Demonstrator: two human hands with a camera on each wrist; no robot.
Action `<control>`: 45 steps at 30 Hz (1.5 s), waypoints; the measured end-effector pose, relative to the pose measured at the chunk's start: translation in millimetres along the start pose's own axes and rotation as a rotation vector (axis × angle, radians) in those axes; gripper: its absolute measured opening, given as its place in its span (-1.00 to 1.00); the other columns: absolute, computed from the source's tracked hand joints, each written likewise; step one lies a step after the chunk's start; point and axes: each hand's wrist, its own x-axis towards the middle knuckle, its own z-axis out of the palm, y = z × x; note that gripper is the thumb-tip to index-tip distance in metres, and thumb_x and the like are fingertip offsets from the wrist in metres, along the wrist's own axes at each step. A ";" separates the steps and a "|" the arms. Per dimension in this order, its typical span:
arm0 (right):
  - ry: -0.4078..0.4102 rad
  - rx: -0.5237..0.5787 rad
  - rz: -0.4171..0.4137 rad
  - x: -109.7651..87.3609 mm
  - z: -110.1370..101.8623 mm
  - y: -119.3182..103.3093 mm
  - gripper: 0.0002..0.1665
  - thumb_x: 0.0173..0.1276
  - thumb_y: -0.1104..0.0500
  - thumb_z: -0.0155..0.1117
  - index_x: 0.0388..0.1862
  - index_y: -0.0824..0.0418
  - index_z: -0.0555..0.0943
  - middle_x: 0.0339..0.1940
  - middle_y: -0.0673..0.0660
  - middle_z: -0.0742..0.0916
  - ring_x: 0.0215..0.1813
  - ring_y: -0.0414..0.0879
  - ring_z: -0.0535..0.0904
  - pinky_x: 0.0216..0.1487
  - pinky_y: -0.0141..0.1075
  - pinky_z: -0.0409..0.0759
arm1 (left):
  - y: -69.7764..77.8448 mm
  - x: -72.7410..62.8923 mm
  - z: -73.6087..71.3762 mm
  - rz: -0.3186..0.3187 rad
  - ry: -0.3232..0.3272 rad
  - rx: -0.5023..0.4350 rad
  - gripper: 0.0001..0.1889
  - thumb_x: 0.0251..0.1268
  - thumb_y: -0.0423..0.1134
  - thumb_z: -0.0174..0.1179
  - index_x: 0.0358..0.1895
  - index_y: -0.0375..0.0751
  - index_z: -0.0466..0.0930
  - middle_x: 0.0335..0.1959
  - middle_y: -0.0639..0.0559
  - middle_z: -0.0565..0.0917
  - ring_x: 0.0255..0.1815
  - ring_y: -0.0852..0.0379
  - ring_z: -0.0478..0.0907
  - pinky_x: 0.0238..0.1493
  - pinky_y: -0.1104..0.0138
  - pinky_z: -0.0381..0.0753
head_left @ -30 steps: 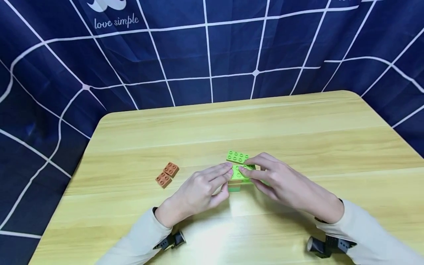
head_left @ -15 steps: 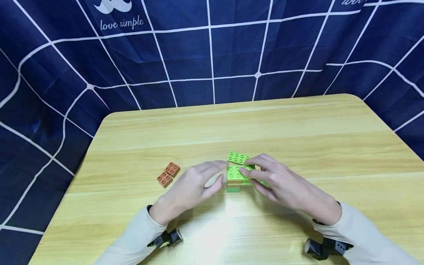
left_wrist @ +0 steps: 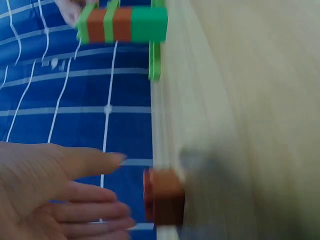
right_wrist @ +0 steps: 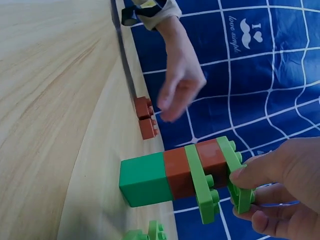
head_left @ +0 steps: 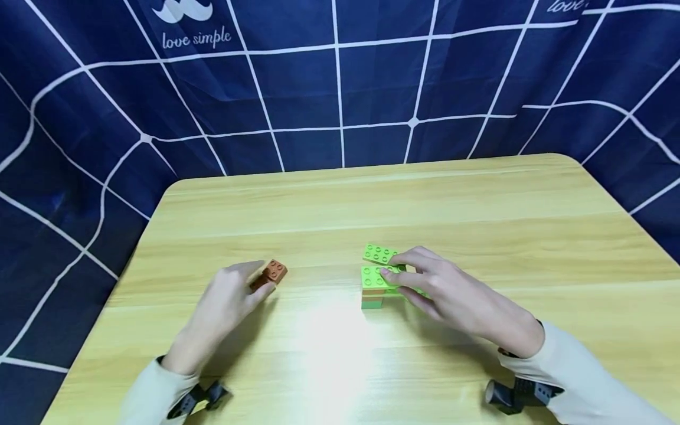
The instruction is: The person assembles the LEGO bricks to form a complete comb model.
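pale wood-grained table [head_left: 478, 206], white-gridded navy cloth [head_left: 376, 77] hanging beyond it and round both its sides, white lettering [head_left: 196, 40] high behind it, bright glare [head_left: 334, 360] blazing on its near part!

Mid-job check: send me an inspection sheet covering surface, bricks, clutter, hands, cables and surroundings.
Surface: pale wood-grain table, bright glare towards the person.
Stack: upright on the table; green base, then brown, lime, brown, with a lime top plate.
Loose plate: lime, studs up, just beyond the stack.
Brown bricks: two, side by side, left of the stack.
Clutter: nothing seen.
Left hand: at the brown bricks, thumb and fingers parted, no grip seen.
Right hand: pinches the top plate.
Cables: nothing seen.
Surroundings: navy cloth with white grid lines, behind and at both sides.
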 end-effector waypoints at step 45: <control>0.019 0.058 -0.027 0.8 3.4 7.3 -0.55 0.15 0.39 0.37 0.07 0.27 0.65 -0.04 0.21 0.71 0.00 0.05 0.61 -0.04 -0.12 0.70 | 16.3 -3.8 -13.1 0.113 0.075 -0.042 -0.66 -0.06 -0.47 0.38 -0.11 -0.45 0.67 -0.19 -0.25 0.72 -0.15 -0.15 0.69 -0.09 0.15 0.72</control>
